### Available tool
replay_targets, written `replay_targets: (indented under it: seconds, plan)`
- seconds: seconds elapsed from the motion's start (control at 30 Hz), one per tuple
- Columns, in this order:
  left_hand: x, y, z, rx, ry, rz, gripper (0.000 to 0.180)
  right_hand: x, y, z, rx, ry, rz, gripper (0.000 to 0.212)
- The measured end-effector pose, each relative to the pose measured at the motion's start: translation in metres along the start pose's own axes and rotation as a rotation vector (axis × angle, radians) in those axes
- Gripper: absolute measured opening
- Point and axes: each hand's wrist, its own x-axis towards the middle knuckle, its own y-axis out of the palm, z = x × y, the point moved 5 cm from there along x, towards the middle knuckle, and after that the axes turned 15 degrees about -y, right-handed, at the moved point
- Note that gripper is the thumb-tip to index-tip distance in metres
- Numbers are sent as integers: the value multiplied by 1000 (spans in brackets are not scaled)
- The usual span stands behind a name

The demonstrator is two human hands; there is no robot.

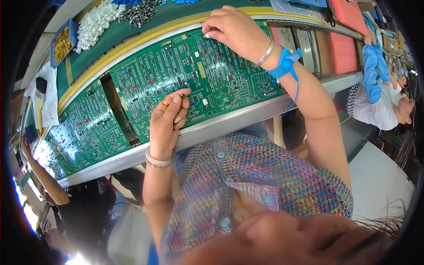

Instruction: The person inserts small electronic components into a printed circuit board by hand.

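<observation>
A large green circuit board [152, 75], filled with small components, lies in a metal-edged track in front of me. My right hand [227, 31] is over the board's far edge, thumb and fingers pinched together. A small white bit [207, 35] shows at its fingertips; I cannot tell whether it is a part or a nail. My left hand [167, 115] hovers above the near half of the board, fingers closed. Between its thumb and forefinger is a tiny dark component [182, 95], and a pale piece [177, 119] shows lower in the curled fingers.
A second green board [84, 128] lies to the left in the track, behind a dark gap. Beyond the track are white connectors [98, 22], dark parts [139, 12] and a blue bin [64, 42] of yellowish parts. A brush [40, 90] lies far left. Co-workers sit at both sides.
</observation>
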Motion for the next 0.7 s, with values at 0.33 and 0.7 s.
replay_targets:
  seconds: [0.33,0.7]
  plan:
    - [3,-2,2,-52,21,8,26,17,-6,9,-27,43,187,9]
    - [-1,3,-1,-78,-2,-12,28,21,-4,11,-64,38,223,10]
